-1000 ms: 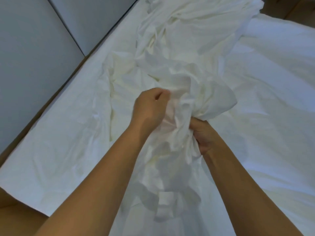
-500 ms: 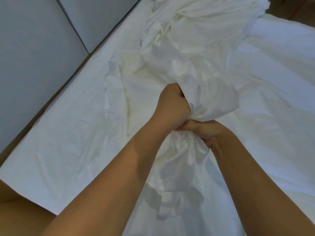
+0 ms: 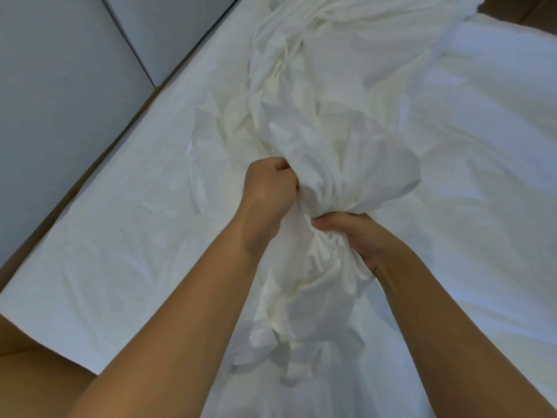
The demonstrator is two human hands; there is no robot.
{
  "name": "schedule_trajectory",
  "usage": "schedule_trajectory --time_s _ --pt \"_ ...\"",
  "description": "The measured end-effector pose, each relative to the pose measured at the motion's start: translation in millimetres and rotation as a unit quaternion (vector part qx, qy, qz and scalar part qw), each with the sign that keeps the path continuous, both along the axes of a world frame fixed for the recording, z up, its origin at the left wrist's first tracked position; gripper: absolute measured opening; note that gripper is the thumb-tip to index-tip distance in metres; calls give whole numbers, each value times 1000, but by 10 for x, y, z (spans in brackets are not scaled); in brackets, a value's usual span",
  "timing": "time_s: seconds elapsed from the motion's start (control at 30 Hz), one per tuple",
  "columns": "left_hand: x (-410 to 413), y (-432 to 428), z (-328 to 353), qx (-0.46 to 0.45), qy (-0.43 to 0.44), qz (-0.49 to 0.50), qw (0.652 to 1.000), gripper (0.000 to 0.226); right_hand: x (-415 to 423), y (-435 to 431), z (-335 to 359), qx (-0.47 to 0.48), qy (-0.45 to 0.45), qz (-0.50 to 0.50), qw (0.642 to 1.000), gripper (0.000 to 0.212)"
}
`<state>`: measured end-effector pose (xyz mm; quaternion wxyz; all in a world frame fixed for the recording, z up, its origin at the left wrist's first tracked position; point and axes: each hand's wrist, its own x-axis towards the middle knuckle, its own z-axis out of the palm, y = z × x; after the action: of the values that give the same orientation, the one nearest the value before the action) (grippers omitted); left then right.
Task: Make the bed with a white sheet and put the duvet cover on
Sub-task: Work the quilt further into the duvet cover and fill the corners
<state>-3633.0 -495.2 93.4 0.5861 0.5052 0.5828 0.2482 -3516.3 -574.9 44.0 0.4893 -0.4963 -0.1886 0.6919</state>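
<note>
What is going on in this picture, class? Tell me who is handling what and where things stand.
A person holds a bunched white cloth, probably the duvet cover, in both bare hands over the bed. The left hand and right hand sit close together, each grip closed round the gathered neck; the rest trails up the bed. A wrinkled white sheet already covers the mattress.

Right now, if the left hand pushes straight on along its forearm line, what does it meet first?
The bunched white fabric it grips: the left hand has no free gap ahead. Depth beyond the bunch is unclear.
</note>
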Motion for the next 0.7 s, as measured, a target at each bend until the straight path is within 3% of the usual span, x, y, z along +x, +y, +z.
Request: schedule_trajectory --time_s 0.07,0.13,0.2,0.3,0.37,0.43,0.5,0.57,0.7 --pt "112 -105 138 59 -36 -5 998 17 -5 20 42 4 13 45 999 28" --pt "248 -189 186 121 -16 -79 989 18 0 28 56 6 16 66 998 21" --pt "302 -149 202 150 16 -166 974 22 17 5 30 -4 14 43 999 28" --pt "164 -10 120 157 44 -172 971 25 45 -57 -39 -26 18 -11 999 46" --pt "14 -17 -43 146 126 -121 974 38 47 -74 -62 -12 61 -37 997 37" --pt "-70 -127 -185 40 199 -128 971 56 30 -60 -71 -7 104 -36 994 29" --pt "-86 -180 -294 -82 163 -122 976 50 -1 -43 -90 -8 104 -17 994 27" --pt "-62 -151 -282 -124 71 -54 988 30 -4 -42 -119 -8 90 -12 996 26" --pt "-4 -35 -111 24 -33 24 999 24 7 -22 -68 -15 -4 41 999 43"
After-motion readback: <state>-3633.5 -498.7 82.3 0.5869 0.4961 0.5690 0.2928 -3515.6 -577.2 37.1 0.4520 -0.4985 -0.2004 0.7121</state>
